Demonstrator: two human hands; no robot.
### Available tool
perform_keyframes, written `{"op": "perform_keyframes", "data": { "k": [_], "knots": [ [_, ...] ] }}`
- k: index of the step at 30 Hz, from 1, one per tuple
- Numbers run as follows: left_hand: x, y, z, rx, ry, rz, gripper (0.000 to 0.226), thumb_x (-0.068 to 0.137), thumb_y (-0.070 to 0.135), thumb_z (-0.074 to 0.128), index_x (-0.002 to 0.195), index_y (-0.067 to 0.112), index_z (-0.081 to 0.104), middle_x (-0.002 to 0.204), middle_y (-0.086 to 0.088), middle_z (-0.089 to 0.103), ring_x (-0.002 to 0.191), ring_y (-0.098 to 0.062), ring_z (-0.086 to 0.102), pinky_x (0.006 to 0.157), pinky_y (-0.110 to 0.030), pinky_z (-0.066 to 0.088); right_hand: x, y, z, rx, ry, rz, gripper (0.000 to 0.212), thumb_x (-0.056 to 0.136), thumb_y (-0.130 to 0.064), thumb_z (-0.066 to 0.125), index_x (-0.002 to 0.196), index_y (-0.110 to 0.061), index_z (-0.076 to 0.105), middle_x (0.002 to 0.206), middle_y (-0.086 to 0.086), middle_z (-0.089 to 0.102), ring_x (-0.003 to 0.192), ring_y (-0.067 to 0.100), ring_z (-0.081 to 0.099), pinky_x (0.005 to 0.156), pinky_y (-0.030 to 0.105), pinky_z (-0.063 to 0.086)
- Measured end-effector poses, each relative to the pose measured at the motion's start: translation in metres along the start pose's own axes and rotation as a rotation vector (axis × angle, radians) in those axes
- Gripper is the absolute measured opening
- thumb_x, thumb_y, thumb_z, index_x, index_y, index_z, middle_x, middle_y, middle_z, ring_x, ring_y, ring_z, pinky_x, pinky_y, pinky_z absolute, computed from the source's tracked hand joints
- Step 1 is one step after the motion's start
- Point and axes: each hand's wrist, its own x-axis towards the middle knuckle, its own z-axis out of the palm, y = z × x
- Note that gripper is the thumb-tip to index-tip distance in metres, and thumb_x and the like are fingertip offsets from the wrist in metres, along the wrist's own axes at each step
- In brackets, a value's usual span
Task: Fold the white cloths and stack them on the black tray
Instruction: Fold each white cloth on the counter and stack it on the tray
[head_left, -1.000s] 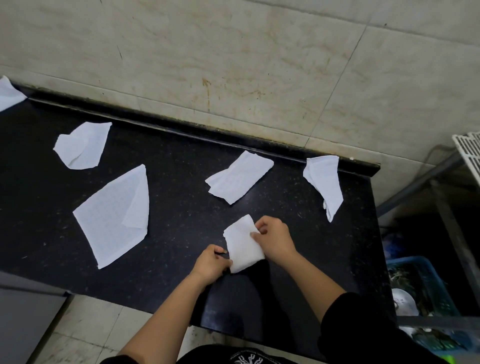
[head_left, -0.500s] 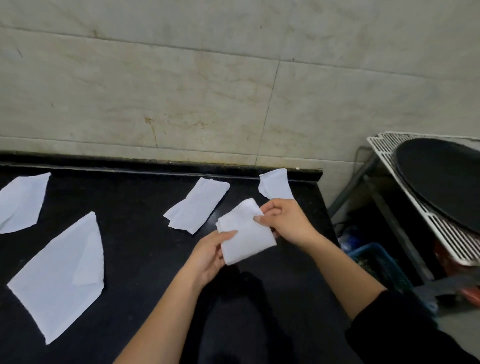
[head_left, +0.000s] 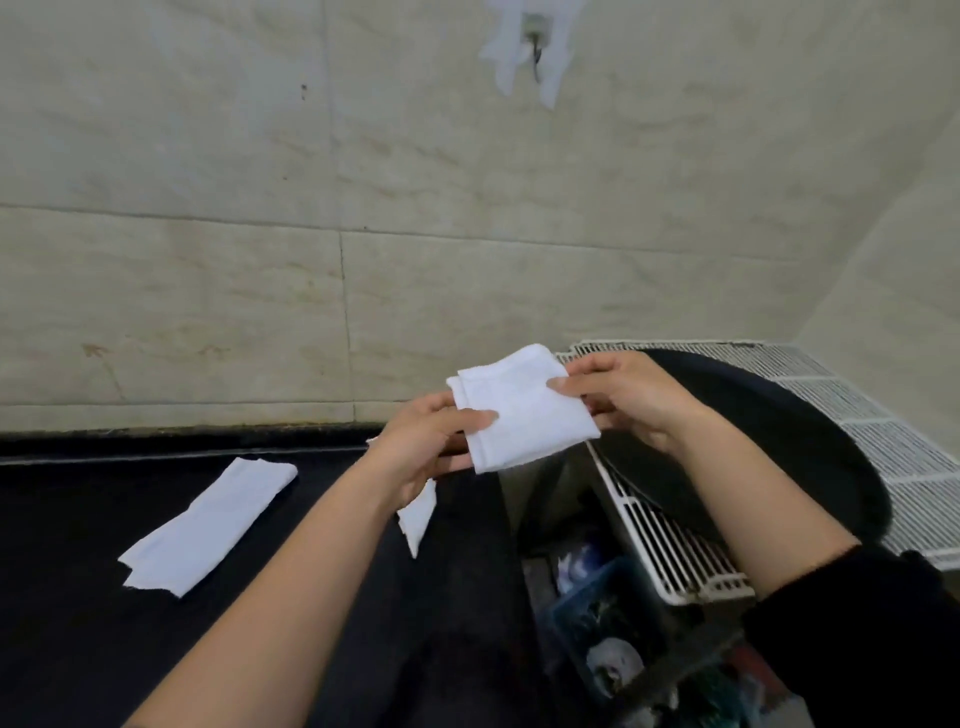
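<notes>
folded white cloth (head_left: 524, 415) hangs in the air between both hands, above the right end of the black table (head_left: 78, 623) and just beside the black tray (head_left: 779, 457). the left hand (head_left: 421, 447) grips its 8 o'clock edge, thumb on top and fingers curled underneath. the right hand (head_left: 628, 400) pinches its 3 o'clock edge between thumb and fingertips. the cloth is a small, roughly square pad, tilted so one corner points to 12 o'clock.

the tray is round and lies at 3 o'clock of the held cloth on a white wire rack (head_left: 883, 441), partly hidden by the right hand and forearm.

two more white cloths lie on the table. a long folded cloth (head_left: 213, 525) is at 8 o'clock, well apart from the held one. a smaller cloth (head_left: 418, 519) is at 7 o'clock, partly hidden by the left wrist. a blue basket (head_left: 597, 613) with blurred contents sits below the rack at 5 o'clock. a black sleeve (head_left: 857, 649) covers the right arm near the frame edge.
</notes>
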Motion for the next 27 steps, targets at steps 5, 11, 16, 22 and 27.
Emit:
{"op": "perform_keyframes", "data": {
  "k": [5, 11, 16, 22, 27],
  "knots": [
    [0.034, -0.003, 0.081, -0.001, -0.002, 0.018, 0.034, 0.086, 0.003, 0.065, 0.119, 0.009, 0.062, 0.109, -0.006, 0.072, 0.082, -0.013, 0.07, 0.056, -0.02, 0.055, 0.009, 0.015, -0.086, -0.006, 0.013, 0.047, 0.012, 0.081, -0.007, 0.073, 0.092, -0.008, 0.068, 0.079, 0.006, 0.072, 0.059, 0.012, 0.066, 0.053, 0.025, 0.053],
    [0.064, -0.025, 0.151, 0.118, 0.022, -0.005, 0.03, 0.083, 0.003, 0.07, 0.111, 0.01, 0.061, 0.111, -0.012, 0.07, 0.082, -0.019, 0.07, 0.058, -0.024, 0.056, 0.015, 0.054, -0.161, -0.015, 0.029, 0.154, 0.016, 0.082, -0.004, 0.07, 0.098, -0.005, 0.07, 0.086, 0.009, 0.074, 0.07, 0.015, 0.069, 0.061, 0.028, 0.054],
    [0.077, -0.031, 0.177, 0.356, 0.079, 0.042, 0.058, 0.08, 0.002, 0.073, 0.132, 0.008, 0.048, 0.106, -0.015, 0.067, 0.089, -0.025, 0.069, 0.067, -0.034, 0.06, 0.019, 0.075, -0.185, -0.076, 0.048, 0.205, 0.022, 0.082, -0.003, 0.071, 0.104, -0.002, 0.069, 0.081, 0.006, 0.073, 0.065, 0.012, 0.068, 0.06, 0.028, 0.055],
    [0.083, -0.046, 0.186, 0.747, 0.131, 0.189, 0.075, 0.075, 0.007, 0.075, 0.14, 0.021, 0.04, 0.087, -0.004, 0.064, 0.082, -0.024, 0.067, 0.077, -0.041, 0.058, 0.025, 0.09, -0.188, -0.164, 0.047, 0.239, 0.022, 0.082, -0.001, 0.071, 0.103, 0.0, 0.068, 0.08, 0.008, 0.073, 0.064, 0.015, 0.068, 0.057, 0.028, 0.055],
    [0.082, -0.054, 0.186, 0.914, 0.141, 0.254, 0.069, 0.079, 0.012, 0.072, 0.14, 0.022, 0.04, 0.081, 0.001, 0.061, 0.085, -0.022, 0.065, 0.073, -0.032, 0.052, 0.026, 0.096, -0.188, -0.173, 0.054, 0.248, 0.025, 0.079, 0.0, 0.073, 0.103, 0.002, 0.066, 0.085, 0.015, 0.073, 0.067, 0.02, 0.07, 0.058, 0.03, 0.057]
  ]
}}
